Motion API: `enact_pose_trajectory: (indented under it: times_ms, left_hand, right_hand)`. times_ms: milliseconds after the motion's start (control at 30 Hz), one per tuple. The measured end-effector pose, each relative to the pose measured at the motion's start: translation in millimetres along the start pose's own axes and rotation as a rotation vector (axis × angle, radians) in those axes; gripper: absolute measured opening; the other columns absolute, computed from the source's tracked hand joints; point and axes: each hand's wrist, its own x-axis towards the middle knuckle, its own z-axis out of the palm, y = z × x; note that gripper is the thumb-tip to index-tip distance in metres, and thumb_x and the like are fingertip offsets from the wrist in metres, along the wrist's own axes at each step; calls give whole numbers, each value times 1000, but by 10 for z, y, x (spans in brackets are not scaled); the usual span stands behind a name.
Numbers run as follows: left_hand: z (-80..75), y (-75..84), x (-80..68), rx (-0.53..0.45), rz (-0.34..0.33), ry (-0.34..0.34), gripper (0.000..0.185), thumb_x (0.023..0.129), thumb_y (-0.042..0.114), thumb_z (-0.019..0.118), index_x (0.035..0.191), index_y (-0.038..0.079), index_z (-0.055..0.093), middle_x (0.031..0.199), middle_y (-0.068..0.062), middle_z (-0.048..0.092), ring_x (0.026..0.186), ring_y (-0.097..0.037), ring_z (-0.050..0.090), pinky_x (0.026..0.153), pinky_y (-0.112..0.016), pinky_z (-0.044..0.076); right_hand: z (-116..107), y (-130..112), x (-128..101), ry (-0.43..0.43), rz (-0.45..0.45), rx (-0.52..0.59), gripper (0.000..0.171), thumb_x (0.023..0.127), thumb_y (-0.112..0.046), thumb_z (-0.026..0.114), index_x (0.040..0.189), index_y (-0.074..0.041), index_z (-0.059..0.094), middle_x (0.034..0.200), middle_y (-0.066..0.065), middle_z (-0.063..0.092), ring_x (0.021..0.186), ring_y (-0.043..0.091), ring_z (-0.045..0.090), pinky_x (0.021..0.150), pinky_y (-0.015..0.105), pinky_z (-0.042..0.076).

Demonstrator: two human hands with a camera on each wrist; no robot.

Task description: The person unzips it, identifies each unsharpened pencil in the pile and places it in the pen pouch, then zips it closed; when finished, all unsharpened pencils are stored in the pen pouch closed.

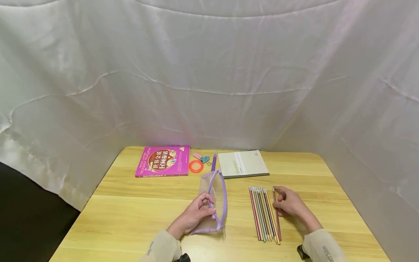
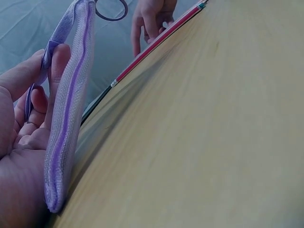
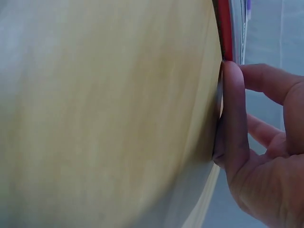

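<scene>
My left hand (image 1: pixel 198 211) grips a mesh zip pouch (image 1: pixel 224 198) with purple edging, its mouth spread apart. In the left wrist view, the thumb and fingers of that hand pinch the pouch's purple strip (image 2: pixel 61 35). To the right, a row of several pencils (image 1: pixel 262 213) lies side by side on the table, white eraser ends away from me. At the row's right side, my right hand (image 1: pixel 289 203) holds a dark red pencil (image 1: pixel 278 222) between thumb and fingers. The right wrist view shows the fingertips at one end of a red pencil (image 3: pixel 227 33).
Behind the pouch lie a purple pen (image 1: pixel 214 162), an orange tape ring (image 1: pixel 196 166), a pink eraser (image 1: pixel 197 155) and a teal binder clip (image 1: pixel 205 159). A pink book (image 1: pixel 181 162) is at the back left, a notebook (image 1: pixel 252 163) at back centre. Grey curtains (image 1: pixel 209 72) surround the wooden table (image 1: pixel 131 218).
</scene>
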Motion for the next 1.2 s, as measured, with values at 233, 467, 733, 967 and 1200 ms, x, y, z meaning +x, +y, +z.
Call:
enact_pose_trajectory:
  times_ms: [233, 467, 733, 967, 1200]
  left_hand:
    - [-3, 3, -10, 10, 6, 8, 25, 97, 1, 66, 114, 7, 48, 105, -1, 54, 80, -7, 67, 77, -24, 61]
    - [-2, 9, -12, 23, 1, 5, 27, 97, 1, 65, 116, 0, 46, 104, -1, 56, 80, -7, 67, 78, -25, 62]
    - [21, 28, -16, 18, 1, 0, 26, 97, -1, 64, 116, 0, 46, 103, -1, 57, 79, -7, 68, 78, -23, 61]
    - [26, 33, -9, 27, 13, 3, 25, 97, -1, 65, 115, 3, 47, 104, -2, 56, 79, -7, 68, 77, -23, 61]
    - [30, 33, -14, 24, 17, 9, 25, 97, -3, 65, 114, 2, 48, 103, -2, 57, 78, -7, 68, 77, -23, 61]
  right_hand:
    - [-12, 13, 18, 1, 17, 44, 78, 80, 10, 70, 152, 7, 39, 92, 13, 55, 64, 21, 65, 56, 39, 64]
    - [-59, 42, 4, -21, 19, 103, 78, 81, 10, 70, 151, 7, 37, 100, 17, 53, 70, 24, 65, 60, 41, 65]
    - [-144, -64, 8, -22, -11, 168, 82, 86, 11, 70, 156, 6, 29, 113, 24, 49, 80, 27, 66, 66, 43, 65]
    - [-101, -290, 50, 18, -72, 196, 81, 87, 9, 70, 156, 6, 27, 118, 27, 48, 82, 24, 66, 68, 41, 66]
    - [111, -547, 97, 19, -88, 259, 78, 88, 10, 68, 156, 3, 31, 118, 25, 47, 83, 25, 66, 67, 40, 66]
